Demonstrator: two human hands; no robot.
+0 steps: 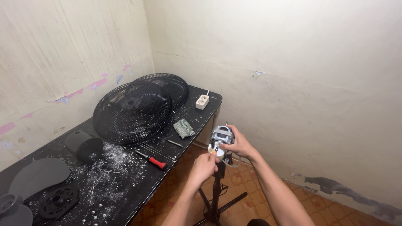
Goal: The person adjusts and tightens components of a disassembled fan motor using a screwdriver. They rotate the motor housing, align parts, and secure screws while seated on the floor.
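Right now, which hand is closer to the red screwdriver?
Left. The left hand is just right of the red screwdriver; the right hand is farther right, on the fan motor.

Black worktable (197, 125) against the wall, with fan parts laid out on it.

Two round black fan grilles (133, 112) lean together at the far end, beside a white socket strip (202, 101). A folded checked cloth (184, 128), a small screwdriver (175, 143) and a red-handled screwdriver (152, 160) lie near the front edge. A black motor cover (85, 146), grey fan blades (37, 175), a black round plate (58, 201), loose screws (94, 216) and white debris (109, 161) occupy the near end.
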